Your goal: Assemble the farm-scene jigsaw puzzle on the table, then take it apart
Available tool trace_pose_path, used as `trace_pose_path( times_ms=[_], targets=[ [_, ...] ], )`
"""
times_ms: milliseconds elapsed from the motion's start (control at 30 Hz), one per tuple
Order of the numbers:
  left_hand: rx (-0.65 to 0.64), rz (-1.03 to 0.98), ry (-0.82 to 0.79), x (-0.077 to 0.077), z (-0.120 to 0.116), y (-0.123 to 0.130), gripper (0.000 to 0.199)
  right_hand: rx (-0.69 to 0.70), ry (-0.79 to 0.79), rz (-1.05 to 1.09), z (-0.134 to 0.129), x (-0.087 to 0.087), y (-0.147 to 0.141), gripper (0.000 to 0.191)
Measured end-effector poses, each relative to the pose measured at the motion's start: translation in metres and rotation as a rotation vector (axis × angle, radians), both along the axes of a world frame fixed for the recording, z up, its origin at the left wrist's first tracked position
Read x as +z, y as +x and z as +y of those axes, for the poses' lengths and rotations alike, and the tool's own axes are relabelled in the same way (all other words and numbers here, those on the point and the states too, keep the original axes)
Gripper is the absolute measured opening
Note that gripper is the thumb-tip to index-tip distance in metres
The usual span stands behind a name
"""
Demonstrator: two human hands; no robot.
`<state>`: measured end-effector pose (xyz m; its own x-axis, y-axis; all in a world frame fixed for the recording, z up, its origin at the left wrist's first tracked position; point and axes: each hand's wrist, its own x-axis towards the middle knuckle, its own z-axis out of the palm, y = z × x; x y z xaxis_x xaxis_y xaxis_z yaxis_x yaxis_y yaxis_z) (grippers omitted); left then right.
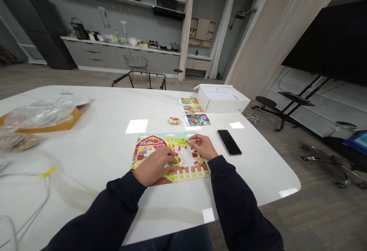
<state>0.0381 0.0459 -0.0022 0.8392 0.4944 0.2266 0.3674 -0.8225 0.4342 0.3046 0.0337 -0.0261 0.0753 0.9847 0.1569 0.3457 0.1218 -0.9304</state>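
A farm-scene jigsaw puzzle [169,158] with a red barn lies flat on the white marble table [114,190], with a bare white gap [185,156] in its middle. My left hand [156,165] is over the puzzle's centre, thumb and fingers around a green-edged piece [174,159] beside the gap. My right hand [202,146] rests at the puzzle's top right, its fingertips on the upper edge. Beyond the puzzle, a small pile of loose pieces [174,120] lies on the table.
A black smartphone [229,142] lies right of the puzzle. Picture cards [193,110] and an open white box [220,100] stand behind it. A clear plastic bag on cardboard [43,115] lies at the left. The table's curved edge runs along the right.
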Motion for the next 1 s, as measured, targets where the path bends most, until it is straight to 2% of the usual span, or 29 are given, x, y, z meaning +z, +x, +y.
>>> trace_pose_path(
  times_ms=[233,600,800,1000],
  targets=[
    [0.003,-0.019,-0.005,0.0003,-0.001,0.0001,0.01,-0.001,0.013,-0.088,0.0008,-0.0045,0.0022,0.037],
    [0.007,-0.04,-0.015,-0.0017,0.0003,-0.0038,0.008,0.008,0.005,-0.065,0.0014,-0.0065,0.0036,0.034],
    [-0.019,0.015,-0.002,0.0035,-0.003,-0.0022,0.016,0.005,-0.006,-0.058,0.0004,-0.0043,0.0022,0.033],
    [-0.013,0.032,0.049,0.0082,-0.0064,-0.0016,0.014,-0.009,-0.017,-0.058,0.0003,-0.0034,0.0015,0.035]
  ],
)
